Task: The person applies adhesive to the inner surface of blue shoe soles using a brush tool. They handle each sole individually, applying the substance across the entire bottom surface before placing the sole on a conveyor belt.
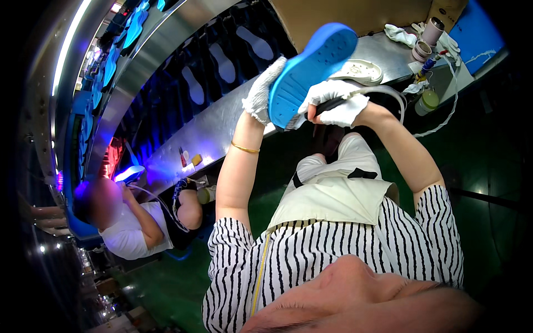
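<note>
Gloved left hand (263, 91) grips bright blue shoe sole (311, 72), upturned.

Dim scene; a bright light strip (66, 44) glared upper left, violet glow lit the tabletop (183, 150), and fisheye edges bent into black.

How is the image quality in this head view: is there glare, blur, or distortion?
Head view: strong fisheye bending, dark rim; the light strip glares white; violet glow spills on the metal bench; the blue sole held by the left hand is sharp; the right hand too; far corners are dim.
</note>
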### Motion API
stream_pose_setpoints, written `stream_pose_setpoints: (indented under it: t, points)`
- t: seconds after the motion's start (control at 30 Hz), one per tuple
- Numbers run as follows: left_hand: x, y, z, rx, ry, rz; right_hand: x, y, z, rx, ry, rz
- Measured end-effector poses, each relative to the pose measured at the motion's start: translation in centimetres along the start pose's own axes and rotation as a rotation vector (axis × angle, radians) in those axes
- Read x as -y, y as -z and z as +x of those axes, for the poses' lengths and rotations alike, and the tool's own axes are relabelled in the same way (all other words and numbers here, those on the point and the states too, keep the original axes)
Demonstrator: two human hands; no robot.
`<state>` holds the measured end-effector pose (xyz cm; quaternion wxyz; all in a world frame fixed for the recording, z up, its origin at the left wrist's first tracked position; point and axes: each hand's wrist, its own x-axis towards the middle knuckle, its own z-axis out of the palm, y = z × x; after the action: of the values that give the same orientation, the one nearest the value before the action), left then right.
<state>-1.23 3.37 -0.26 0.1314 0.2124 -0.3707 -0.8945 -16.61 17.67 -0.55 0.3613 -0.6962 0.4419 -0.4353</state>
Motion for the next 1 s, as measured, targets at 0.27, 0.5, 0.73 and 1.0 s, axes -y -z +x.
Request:
stream_pose_setpoints:
  t: [0.27, 0.5, 0.73, 1.0]
  points:
    - [0.2, -1.1, 0.6, 0.013, 0.075, 0.153, -0.2, 1.8, -0.1, 0.026, 0.052, -0.012]
    - [0.7, -1.5, 0.2, 0.024, 0.059, 0.133, 0.2, 3.9, -2.2, -0.042, -0.002, 0.006]
    - [2.8, -1.5, -0.1, 0.213, -0.299, -0.315, 1.2, -4.0, -2.5, -0.301, 0.085, 0.009]
    - [4.5, -0.4, -0.9, 0.207, -0.421, -0.402, 0.7, -2.7, -0.3, -0.448, 0.111, 0.041]
